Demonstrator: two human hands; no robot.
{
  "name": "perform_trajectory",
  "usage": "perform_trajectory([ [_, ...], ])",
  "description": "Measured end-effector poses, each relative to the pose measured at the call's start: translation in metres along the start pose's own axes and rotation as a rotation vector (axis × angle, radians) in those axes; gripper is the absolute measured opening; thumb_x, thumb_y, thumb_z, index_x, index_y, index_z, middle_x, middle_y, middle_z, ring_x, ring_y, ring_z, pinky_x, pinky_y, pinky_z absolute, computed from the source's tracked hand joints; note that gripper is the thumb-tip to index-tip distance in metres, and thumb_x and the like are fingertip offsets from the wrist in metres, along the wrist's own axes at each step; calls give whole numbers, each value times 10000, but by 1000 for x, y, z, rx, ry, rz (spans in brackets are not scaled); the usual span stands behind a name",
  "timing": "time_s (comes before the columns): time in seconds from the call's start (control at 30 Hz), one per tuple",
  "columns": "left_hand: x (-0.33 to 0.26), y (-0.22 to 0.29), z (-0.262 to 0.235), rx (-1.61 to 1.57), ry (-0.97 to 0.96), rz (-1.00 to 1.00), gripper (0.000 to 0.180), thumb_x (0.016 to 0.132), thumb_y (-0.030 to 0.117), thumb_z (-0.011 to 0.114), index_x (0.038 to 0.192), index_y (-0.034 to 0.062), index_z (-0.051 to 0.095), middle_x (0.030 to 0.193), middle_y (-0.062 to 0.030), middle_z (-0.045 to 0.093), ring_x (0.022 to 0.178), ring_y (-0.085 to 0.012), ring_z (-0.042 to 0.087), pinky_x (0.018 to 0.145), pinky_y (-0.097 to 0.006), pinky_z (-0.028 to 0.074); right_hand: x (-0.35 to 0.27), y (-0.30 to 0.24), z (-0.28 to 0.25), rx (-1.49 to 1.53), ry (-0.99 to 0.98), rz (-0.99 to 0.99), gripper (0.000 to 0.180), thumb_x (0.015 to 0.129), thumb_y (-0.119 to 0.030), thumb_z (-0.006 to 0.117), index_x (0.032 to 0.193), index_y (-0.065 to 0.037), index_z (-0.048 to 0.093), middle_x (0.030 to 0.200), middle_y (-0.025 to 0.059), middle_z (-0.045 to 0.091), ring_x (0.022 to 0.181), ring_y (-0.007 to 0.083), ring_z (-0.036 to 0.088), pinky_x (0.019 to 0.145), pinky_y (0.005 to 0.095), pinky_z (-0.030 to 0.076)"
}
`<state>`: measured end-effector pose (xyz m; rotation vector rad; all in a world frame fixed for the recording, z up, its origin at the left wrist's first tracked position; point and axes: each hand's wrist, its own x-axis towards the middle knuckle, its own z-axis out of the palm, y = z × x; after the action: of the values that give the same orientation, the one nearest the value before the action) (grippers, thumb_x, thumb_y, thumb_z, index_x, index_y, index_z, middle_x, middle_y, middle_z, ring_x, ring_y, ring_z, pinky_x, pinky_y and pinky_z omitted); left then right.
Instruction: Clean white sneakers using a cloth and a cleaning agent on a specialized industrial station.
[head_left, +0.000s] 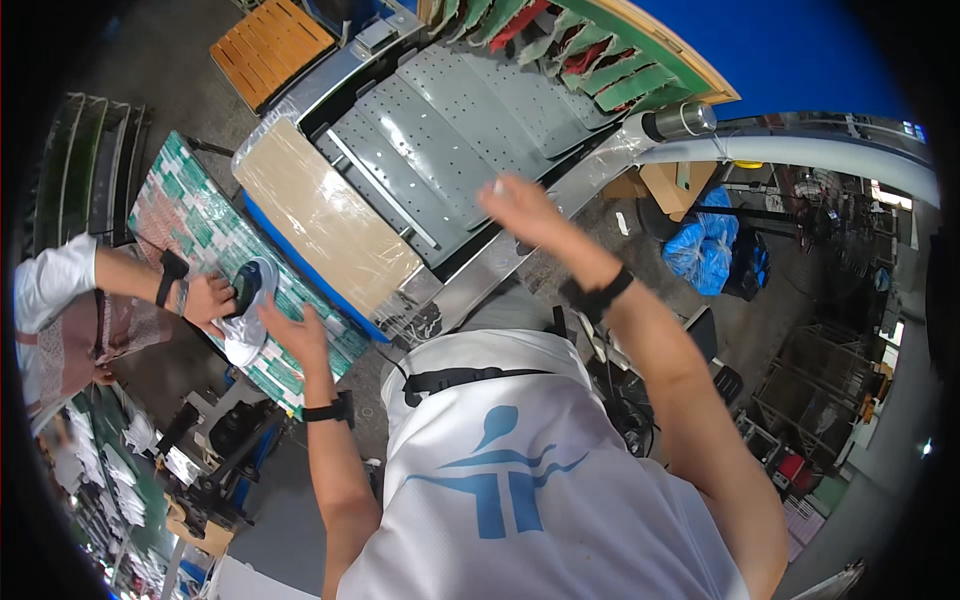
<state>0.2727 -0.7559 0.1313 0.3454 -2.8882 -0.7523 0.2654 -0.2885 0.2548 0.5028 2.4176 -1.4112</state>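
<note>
My left hand (300,335) is open, its fingers apart. It is beside a white shoe (243,347) and a white-rimmed shoe with a dark green part (250,285) on the green-and-white patterned board (180,190). From the left, a co-worker's hand (208,299) touches the shoes. Over the near right part of the grey perforated conveyor (440,125), my right hand (522,208) is closed. A small whitish spot shows at its fingertips, too small to name.
A plastic-wrapped tan panel (325,210) lies at the conveyor's near end. Ragged cloth strips (580,50) hang in the opening at its far end. A metal rail (590,170) edges the right side. Blue bags (700,245) and a cardboard box (675,185) stand on the right.
</note>
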Motion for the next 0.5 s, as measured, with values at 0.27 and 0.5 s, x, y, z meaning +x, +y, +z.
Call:
perform_trajectory([
  [0.27,-45,184,29,-502,-427,180,531,943,-39,704,1465,18,622,1531,-178,631,1472,-338,564,1248,-415,406,168,7,-201,-357,472,67,841,889,-727,673,1093,84,765,1062,271,794,1043,384,768,945,449,571],
  [0.5,15,355,144,-634,-720,227,456,974,88,707,1427,50,666,1417,-190,708,1332,-334,665,1127,-440,505,143,80,-209,-118,605,10,633,917,-575,755,1088,33,726,1005,274,768,964,385,753,884,481,571],
])
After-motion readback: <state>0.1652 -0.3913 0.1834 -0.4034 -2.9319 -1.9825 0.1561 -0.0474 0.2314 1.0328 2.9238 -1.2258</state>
